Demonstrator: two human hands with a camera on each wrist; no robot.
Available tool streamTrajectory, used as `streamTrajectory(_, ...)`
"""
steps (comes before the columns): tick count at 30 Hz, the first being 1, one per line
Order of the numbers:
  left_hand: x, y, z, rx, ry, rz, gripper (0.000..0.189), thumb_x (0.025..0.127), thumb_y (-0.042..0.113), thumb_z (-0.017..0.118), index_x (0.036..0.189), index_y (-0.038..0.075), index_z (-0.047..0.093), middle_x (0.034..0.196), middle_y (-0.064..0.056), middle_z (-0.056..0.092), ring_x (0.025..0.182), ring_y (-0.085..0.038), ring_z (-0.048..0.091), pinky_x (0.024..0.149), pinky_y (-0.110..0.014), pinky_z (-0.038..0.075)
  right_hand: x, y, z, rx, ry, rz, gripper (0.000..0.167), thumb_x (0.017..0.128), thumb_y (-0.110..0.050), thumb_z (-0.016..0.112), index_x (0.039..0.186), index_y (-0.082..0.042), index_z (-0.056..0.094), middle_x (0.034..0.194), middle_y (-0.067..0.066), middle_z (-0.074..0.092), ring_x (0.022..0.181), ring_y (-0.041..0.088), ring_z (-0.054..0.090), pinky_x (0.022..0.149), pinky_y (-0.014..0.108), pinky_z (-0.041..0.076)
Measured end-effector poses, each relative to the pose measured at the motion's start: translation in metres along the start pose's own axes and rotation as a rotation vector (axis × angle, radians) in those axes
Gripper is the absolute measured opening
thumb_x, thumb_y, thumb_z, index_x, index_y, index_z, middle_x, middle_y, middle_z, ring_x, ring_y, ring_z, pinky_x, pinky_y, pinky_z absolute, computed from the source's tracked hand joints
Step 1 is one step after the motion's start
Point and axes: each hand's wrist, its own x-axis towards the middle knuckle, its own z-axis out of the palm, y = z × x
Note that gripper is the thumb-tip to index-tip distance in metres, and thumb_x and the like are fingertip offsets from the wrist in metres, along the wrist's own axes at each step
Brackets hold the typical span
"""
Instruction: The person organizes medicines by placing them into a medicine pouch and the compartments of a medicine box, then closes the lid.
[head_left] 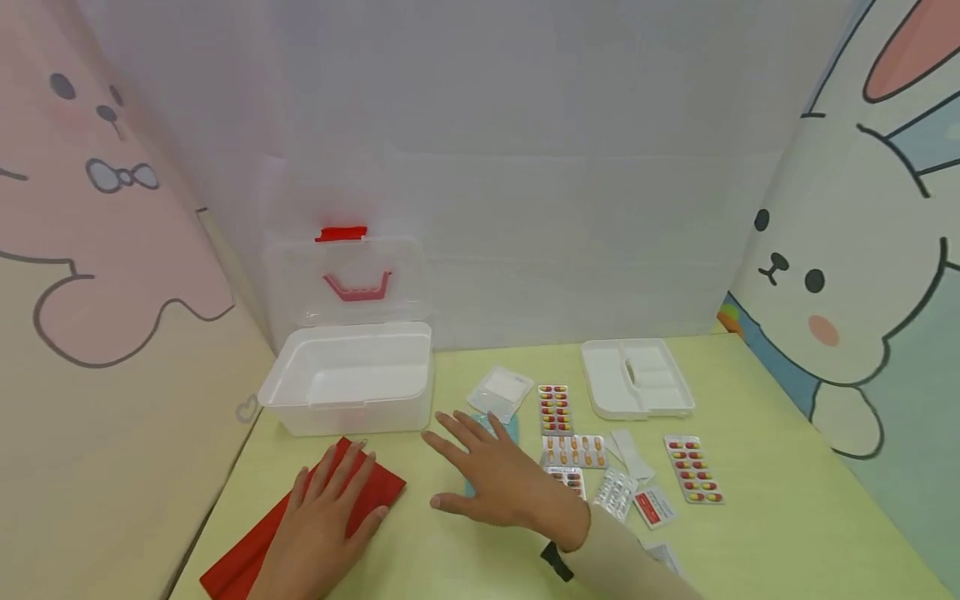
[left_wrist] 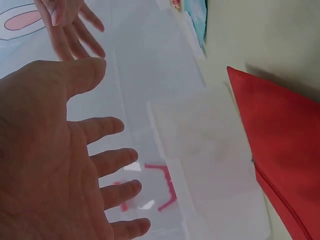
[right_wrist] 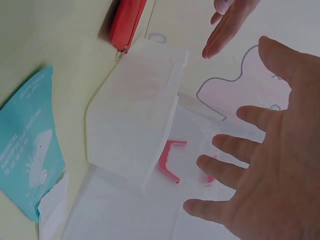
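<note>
A red zippered pouch [head_left: 243,554] lies on the table at the left. My left hand [head_left: 318,525] hovers above it, palm down with fingers straight and apart, holding nothing. In the left wrist view a gap separates that hand [left_wrist: 55,155] from the pouch [left_wrist: 290,135]. My right hand [head_left: 506,483] hangs over the middle of the table, fingers spread, also holding nothing. Beneath it lies a teal packet [right_wrist: 30,145] with medical print, partly hidden in the head view. Behind the hands stands a white plastic box [head_left: 352,419], its clear lid [head_left: 405,283] raised.
Several pill blister packs [head_left: 555,410] lie right of centre, with a clear packet [head_left: 501,392], white strips [head_left: 632,454] and a small red-and-white packet [head_left: 654,506]. A white divided tray [head_left: 663,383] sits at the back right. A white sheet [head_left: 570,183] hangs behind.
</note>
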Motion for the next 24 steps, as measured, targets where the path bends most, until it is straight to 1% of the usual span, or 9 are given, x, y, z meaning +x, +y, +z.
streamTrajectory(4, -0.016, -0.013, 0.003, 0.003, -0.014, -0.090, 0.074, 0.087, 0.049, 0.067, 0.148, 0.013, 0.044, 0.154, -0.016, 0.040, 0.142, -0.048, 0.024, 0.109, -0.069, 0.023, 0.012, -0.014, 0.010, 0.015, -0.037, -0.058, 0.076, 0.093, -0.065, 0.046, 0.157, -0.035, 0.017, 0.166, -0.003, 0.015, 0.153, 0.024, 0.018, 0.118, 0.061, 0.022)
streamTrajectory(7, -0.027, -0.022, 0.007, 0.023, -0.037, -0.171, 0.074, 0.087, 0.046, 0.067, 0.146, 0.006, 0.044, 0.150, -0.023, 0.041, 0.135, -0.056, 0.028, 0.104, -0.073, 0.028, 0.020, -0.021, 0.017, 0.017, -0.066, -0.080, 0.076, 0.093, -0.066, 0.045, 0.157, -0.036, 0.018, 0.166, -0.004, 0.015, 0.152, 0.023, 0.019, 0.117, 0.061, 0.023)
streamTrajectory(9, -0.032, -0.027, 0.010, 0.035, -0.038, -0.214, 0.075, 0.087, 0.045, 0.067, 0.145, 0.002, 0.044, 0.148, -0.026, 0.041, 0.131, -0.059, 0.031, 0.102, -0.074, 0.031, 0.024, -0.023, 0.020, 0.009, -0.078, -0.084, 0.076, 0.093, -0.066, 0.045, 0.157, -0.036, 0.018, 0.166, -0.005, 0.015, 0.152, 0.022, 0.020, 0.117, 0.060, 0.025)
streamTrajectory(13, -0.039, -0.037, 0.015, 0.053, -0.019, -0.269, 0.075, 0.088, 0.045, 0.065, 0.142, -0.002, 0.044, 0.144, -0.030, 0.043, 0.126, -0.062, 0.035, 0.099, -0.073, 0.034, 0.033, -0.026, 0.025, -0.001, -0.092, -0.079, 0.075, 0.093, -0.064, 0.046, 0.157, -0.035, 0.019, 0.165, -0.006, 0.017, 0.151, 0.020, 0.022, 0.117, 0.057, 0.027)
streamTrajectory(15, -0.041, -0.043, 0.018, 0.049, -0.036, -0.306, 0.075, 0.089, 0.046, 0.064, 0.142, -0.003, 0.044, 0.143, -0.032, 0.043, 0.124, -0.063, 0.036, 0.099, -0.072, 0.035, 0.040, -0.028, 0.027, 0.002, -0.100, -0.077, 0.074, 0.094, -0.063, 0.047, 0.157, -0.034, 0.020, 0.165, -0.005, 0.020, 0.150, 0.019, 0.024, 0.117, 0.055, 0.029)
streamTrajectory(20, -0.049, -0.065, 0.030, 0.023, -0.138, -0.465, 0.078, 0.091, 0.048, 0.058, 0.143, -0.007, 0.038, 0.144, -0.038, 0.036, 0.126, -0.064, 0.033, 0.101, -0.071, 0.036, 0.058, -0.035, 0.036, 0.031, -0.133, -0.067, 0.073, 0.095, -0.060, 0.047, 0.157, -0.032, 0.022, 0.164, -0.005, 0.023, 0.148, 0.018, 0.029, 0.118, 0.050, 0.031)
streamTrajectory(21, -0.052, -0.070, 0.034, 0.014, -0.140, -0.498, 0.079, 0.092, 0.048, 0.058, 0.142, -0.008, 0.037, 0.143, -0.039, 0.036, 0.125, -0.064, 0.033, 0.101, -0.071, 0.035, 0.061, -0.037, 0.038, 0.045, -0.139, -0.063, 0.072, 0.095, -0.059, 0.048, 0.156, -0.032, 0.022, 0.163, -0.005, 0.024, 0.148, 0.017, 0.030, 0.118, 0.048, 0.032)
streamTrajectory(23, -0.058, -0.079, 0.042, -0.020, -0.106, -0.563, 0.078, 0.092, 0.044, 0.058, 0.140, -0.011, 0.036, 0.140, -0.042, 0.036, 0.123, -0.064, 0.035, 0.102, -0.071, 0.035, 0.066, -0.041, 0.042, 0.077, -0.151, -0.058, 0.071, 0.095, -0.057, 0.050, 0.156, -0.031, 0.024, 0.162, -0.005, 0.027, 0.146, 0.017, 0.034, 0.117, 0.043, 0.034)
streamTrajectory(24, -0.062, -0.083, 0.045, -0.033, -0.088, -0.596, 0.082, 0.093, 0.051, 0.055, 0.139, -0.013, 0.035, 0.137, -0.043, 0.037, 0.122, -0.063, 0.037, 0.101, -0.070, 0.036, 0.068, -0.044, 0.044, 0.096, -0.156, -0.054, 0.071, 0.095, -0.057, 0.051, 0.155, -0.031, 0.025, 0.161, -0.005, 0.029, 0.145, 0.016, 0.035, 0.116, 0.040, 0.036)
